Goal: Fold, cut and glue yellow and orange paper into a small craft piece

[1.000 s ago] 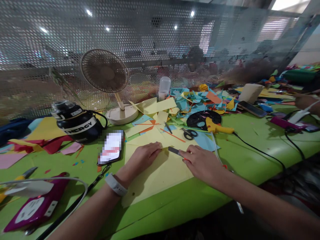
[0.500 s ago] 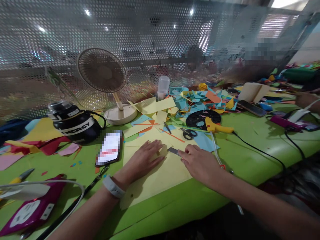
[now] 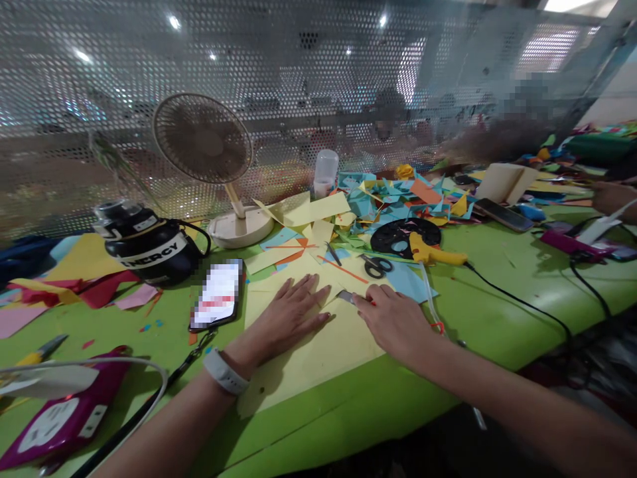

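One yellow paper sheet (image 3: pixel 323 365), lying on a green table (image 3: pixel 488 292); left hand (image 3: pixel 288 318) now resting spread upon it, fingers apart, where a second ago they were bunching together. Right hand (image 3: pixel 398 325), fingers clamping one cutter (image 3: pixel 346 297), blade pointing leftward.

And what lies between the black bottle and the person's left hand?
A phone lies between the black bottle and the left hand, in the head view.

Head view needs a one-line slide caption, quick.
Left hand spread on yellow paper, right hand gripping a cutter; scissors and yellow glue gun lie beyond.
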The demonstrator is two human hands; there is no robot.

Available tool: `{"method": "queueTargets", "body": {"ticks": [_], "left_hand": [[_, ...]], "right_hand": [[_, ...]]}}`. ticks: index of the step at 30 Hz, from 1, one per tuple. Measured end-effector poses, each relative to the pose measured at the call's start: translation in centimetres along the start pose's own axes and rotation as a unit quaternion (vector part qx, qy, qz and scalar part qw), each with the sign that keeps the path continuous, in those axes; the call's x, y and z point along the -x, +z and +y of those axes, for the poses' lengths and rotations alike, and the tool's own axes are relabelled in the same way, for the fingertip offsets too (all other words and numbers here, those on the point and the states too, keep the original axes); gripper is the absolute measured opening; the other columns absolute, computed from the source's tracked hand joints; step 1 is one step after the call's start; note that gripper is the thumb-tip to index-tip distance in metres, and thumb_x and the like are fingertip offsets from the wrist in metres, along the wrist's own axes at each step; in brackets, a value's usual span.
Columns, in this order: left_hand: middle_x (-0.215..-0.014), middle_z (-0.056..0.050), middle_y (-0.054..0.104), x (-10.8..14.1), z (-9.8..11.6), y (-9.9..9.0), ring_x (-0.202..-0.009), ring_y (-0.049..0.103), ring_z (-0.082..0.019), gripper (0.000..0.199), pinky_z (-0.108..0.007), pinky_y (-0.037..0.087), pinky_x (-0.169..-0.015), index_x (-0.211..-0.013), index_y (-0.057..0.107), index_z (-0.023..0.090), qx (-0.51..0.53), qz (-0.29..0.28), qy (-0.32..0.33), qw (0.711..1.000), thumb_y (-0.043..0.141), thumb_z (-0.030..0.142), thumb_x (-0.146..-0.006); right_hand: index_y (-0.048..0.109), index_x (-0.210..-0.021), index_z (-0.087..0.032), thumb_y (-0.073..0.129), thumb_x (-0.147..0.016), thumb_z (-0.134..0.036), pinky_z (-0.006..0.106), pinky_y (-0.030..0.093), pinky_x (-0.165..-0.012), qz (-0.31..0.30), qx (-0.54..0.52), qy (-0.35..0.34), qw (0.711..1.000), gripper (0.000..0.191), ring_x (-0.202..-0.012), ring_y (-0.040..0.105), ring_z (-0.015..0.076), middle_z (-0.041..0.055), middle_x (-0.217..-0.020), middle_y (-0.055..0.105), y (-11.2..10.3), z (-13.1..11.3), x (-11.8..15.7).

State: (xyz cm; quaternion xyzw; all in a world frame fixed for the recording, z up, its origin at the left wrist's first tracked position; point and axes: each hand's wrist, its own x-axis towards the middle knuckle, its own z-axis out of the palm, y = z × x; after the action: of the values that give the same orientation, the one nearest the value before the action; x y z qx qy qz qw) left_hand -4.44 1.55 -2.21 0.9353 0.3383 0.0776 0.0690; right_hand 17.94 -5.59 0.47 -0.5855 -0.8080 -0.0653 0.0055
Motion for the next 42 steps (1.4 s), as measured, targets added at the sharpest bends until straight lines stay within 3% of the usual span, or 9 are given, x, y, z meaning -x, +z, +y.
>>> {"method": "queueTargets", "body": {"ticks": [31,38,42], "left_hand": [[-0.154,-0.012,0.025,-0.2,0.5,-0.6,-0.142,0.019,-0.029,0.059,-0.052,0.017,-0.113,-0.146,0.03,0.025,-0.001,-0.035,-0.012,0.999,0.027,0.056,-0.095],[-0.152,-0.012,0.029,-0.3,0.3,-0.3,-0.141,0.023,-0.027,0.058,-0.055,0.015,-0.113,-0.145,0.032,0.025,-0.01,-0.014,0.007,1.0,0.029,0.055,-0.096],[-0.145,-0.012,0.043,-0.4,0.2,-0.2,-0.135,0.038,-0.025,0.06,-0.052,0.019,-0.115,-0.144,0.032,0.021,-0.01,0.025,0.025,0.999,0.034,0.054,-0.095]], "right_hand": [[0.061,-0.119,-0.017,0.042,-0.093,-0.015,0.032,0.046,-0.067,0.005,-0.003,0.005,1.0,0.032,-0.093,0.056,0.0242,0.0131,-0.099,0.06,0.1,0.9,-0.5],[0.062,-0.121,-0.021,0.045,-0.093,-0.021,0.03,0.047,-0.073,0.024,-0.045,0.075,0.996,0.033,-0.098,0.058,0.0231,0.0097,-0.105,0.063,-1.6,3.1,0.3],[0.063,-0.122,-0.021,0.042,-0.094,-0.025,0.03,0.046,-0.071,0.051,-0.054,0.14,0.987,0.035,-0.09,0.061,0.0223,0.0094,-0.102,0.064,-2.8,6.8,1.3]]}}
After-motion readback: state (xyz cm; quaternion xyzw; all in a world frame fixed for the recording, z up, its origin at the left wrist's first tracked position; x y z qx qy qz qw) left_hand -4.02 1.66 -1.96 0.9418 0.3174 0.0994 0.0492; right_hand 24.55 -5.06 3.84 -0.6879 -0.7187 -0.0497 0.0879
